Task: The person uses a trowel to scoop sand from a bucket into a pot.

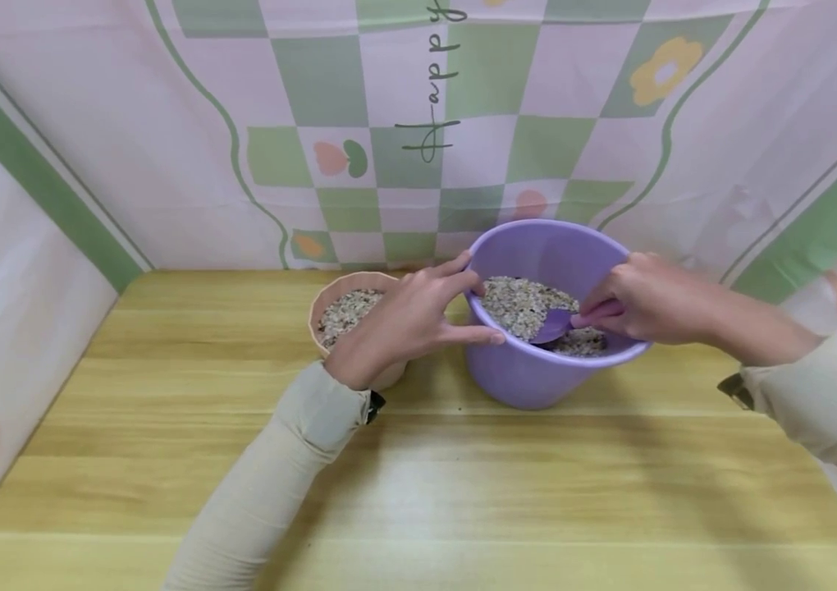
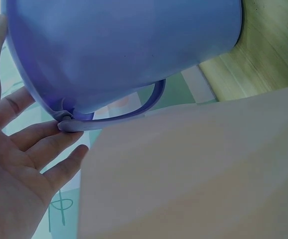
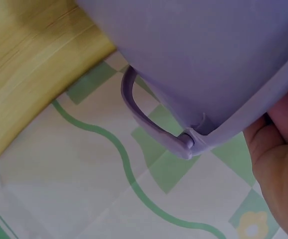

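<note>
We saw the purple bucket [image 1: 529, 382] near the far edge of the surface [image 1: 426, 492], right of its middle, with the peach bowl [image 1: 330, 294] closer to the far-left corner. They stood side by side, probably so that grain [image 1: 522, 304] need travel little between them; both held some.

Our left hand [image 1: 418, 312] gripped the bucket's rim from the left, fingertips over the edge and thumb lower along its near side, presumably to steady it against the scooping. In the left wrist view we saw the handle [image 2: 114, 122] hanging below the rim, which left the mouth free.

Our right hand [image 1: 640, 300] gripped the purple scoop [image 1: 557, 323] by its handle, reaching over the right rim. The scoop's blade pointed left and towards the near edge, lying inside the bucket against the grain, left of that hand. The bowl lay partly behind our left wrist.
</note>
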{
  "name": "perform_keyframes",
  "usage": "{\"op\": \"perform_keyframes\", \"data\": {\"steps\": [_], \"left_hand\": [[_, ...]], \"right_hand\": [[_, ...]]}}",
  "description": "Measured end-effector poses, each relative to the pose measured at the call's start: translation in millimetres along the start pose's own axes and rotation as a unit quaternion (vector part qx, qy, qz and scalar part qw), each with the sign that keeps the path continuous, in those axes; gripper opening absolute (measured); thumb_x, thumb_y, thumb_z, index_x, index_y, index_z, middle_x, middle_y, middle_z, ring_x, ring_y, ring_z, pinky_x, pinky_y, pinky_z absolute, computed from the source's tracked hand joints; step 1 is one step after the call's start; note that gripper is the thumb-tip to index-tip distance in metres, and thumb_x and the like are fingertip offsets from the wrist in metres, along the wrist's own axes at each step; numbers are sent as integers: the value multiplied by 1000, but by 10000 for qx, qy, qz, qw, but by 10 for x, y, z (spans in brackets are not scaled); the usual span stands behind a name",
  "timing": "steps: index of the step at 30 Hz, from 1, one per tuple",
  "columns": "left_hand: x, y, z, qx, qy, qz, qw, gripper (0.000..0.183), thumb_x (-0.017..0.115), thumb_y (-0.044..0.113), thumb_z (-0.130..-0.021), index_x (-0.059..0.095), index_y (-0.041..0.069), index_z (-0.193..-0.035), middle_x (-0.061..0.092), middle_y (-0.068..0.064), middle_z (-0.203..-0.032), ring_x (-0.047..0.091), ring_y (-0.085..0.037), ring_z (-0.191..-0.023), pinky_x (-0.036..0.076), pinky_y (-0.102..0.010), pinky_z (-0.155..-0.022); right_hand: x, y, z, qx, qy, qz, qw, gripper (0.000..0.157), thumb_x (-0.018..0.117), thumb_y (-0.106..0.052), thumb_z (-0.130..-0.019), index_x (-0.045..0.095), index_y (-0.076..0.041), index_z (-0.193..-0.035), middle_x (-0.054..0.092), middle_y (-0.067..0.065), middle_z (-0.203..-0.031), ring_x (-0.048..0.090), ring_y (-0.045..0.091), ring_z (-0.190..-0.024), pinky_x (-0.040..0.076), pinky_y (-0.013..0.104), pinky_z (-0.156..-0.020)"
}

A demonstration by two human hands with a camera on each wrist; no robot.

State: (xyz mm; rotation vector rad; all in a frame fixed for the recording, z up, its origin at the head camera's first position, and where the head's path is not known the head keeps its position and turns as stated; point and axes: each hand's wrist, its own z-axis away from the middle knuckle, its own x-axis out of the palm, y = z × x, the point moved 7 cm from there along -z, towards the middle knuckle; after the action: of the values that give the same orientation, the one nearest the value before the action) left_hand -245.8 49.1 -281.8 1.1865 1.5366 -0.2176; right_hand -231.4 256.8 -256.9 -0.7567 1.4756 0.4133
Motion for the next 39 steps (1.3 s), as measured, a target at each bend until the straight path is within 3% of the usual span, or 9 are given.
{"op": "perform_keyframes", "data": {"steps": [4, 8, 13, 19, 29, 35, 39], "left_hand": [[1, -3, 2, 9, 37, 38, 10000, 48, 73, 61, -81, 64, 20, -103, 38, -21, -154, 70, -18, -87, 51, -25, -67], [8, -2, -2, 61, 63, 23, 10000, 47, 73, 61, -81, 64, 20, -103, 39, -21, -153, 69, -26, -103, 51, -26, -70], [3, 5, -11, 61, 64, 0, 10000, 47, 73, 60, -81, 64, 20, -104, 38, -21, -154, 69, -17, -82, 50, -25, -63], [6, 4, -13, 20, 18, -2, 10000, 49, 73, 60, -82, 65, 18, -106, 37, -21, -154, 69, -18, -90, 51, -26, -67], [16, 15, -4, 73, 39, 91, 9999, 44, 74, 57, -82, 62, 20, -102, 38, -20, -154, 65, -13, -78, 50, -25, -62], [18, 6, -2, 13, 26, 85, 10000, 44, 74, 58, -82, 63, 21, -102, 37, -21, -154, 69, -18, -96, 52, -24, -69], [19, 3, 0, 2, 28, 64, 10000, 44, 74, 58, -82, 63, 21, -101, 36, -21, -155, 65, -12, -80, 52, -24, -64]], "right_hand": [[1, -1, -4, -18, 28, 9, 10000, 10, 86, -8, -76, 80, -11, -84, 75, 2, -76, 70, 7, -63, 52, 13, -55], [-1, -5, 5, -52, 91, 49, 9999, 11, 86, -7, -75, 80, -11, -83, 75, 2, -76, 70, 8, -63, 52, 13, -55], [-31, -16, 14, -33, 289, 81, 9995, 14, 86, -5, -74, 80, -12, -84, 75, -1, -74, 68, 7, -62, 52, 14, -54], [-42, -30, -1, 67, 327, 181, 9993, 17, 85, -4, -74, 81, -14, -86, 75, -2, -75, 68, 7, -63, 53, 16, -55], [-14, -48, 14, 30, 482, 38, 9988, 17, 86, -4, -73, 80, -9, -89, 75, 1, -75, 68, 5, -61, 51, 12, -53], [-12, -60, -10, -175, 724, 44, 9972, 16, 86, -4, -73, 80, -9, -87, 75, -1, -74, 67, 2, -59, 51, 12, -53], [-22, -68, -7, -333, 883, 88, 9955, 17, 87, -3, -72, 80, -10, -86, 74, -3, -72, 65, 0, -57, 50, 11, -52]]}}
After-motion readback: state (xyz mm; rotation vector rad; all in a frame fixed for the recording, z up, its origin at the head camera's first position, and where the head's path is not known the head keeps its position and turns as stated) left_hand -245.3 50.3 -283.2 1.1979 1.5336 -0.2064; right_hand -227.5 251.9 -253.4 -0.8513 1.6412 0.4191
